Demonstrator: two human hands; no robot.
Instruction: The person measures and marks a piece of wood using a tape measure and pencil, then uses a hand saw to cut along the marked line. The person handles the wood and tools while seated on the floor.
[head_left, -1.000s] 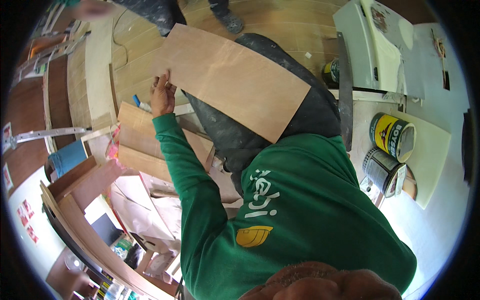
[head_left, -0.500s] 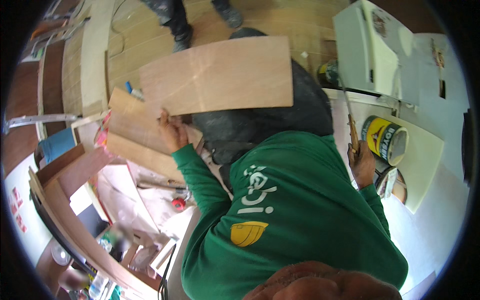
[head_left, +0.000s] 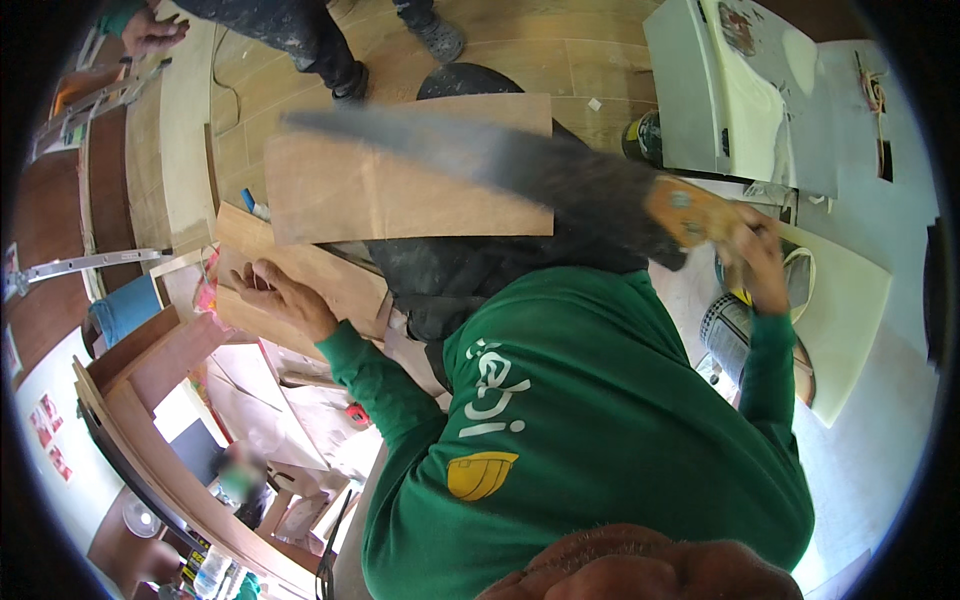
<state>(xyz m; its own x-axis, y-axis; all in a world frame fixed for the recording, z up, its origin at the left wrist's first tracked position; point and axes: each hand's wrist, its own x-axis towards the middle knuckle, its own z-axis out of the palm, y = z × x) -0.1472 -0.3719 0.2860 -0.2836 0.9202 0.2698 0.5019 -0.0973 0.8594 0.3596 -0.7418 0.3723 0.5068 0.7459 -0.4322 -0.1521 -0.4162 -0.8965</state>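
Note:
My right hand (head_left: 758,262) grips the wooden handle of a handsaw (head_left: 560,185). The saw's blade, smeared by motion, reaches left across the plywood panel (head_left: 400,195), which lies over my dark-clad legs. Off the panel's near left corner, my left hand (head_left: 280,292) is raised with its palm partly up. Its fingers are loosely curled and apart, and nothing is in them. Beneath it lie other plywood pieces (head_left: 300,265). Whether the blade touches the panel I cannot tell.
A blue-capped marker (head_left: 255,203) lies by the boards. To the right stand a paint can (head_left: 728,335) and a pale cabinet (head_left: 690,90). A red tape measure (head_left: 358,414) is near my left elbow. A co-worker's legs (head_left: 310,40) and hand (head_left: 152,32) are at the far left.
The saw has swung from upright on the right to lying leftward over the panel. My left hand has let go of the panel and drawn back left. The panel has shifted slightly nearer and left.

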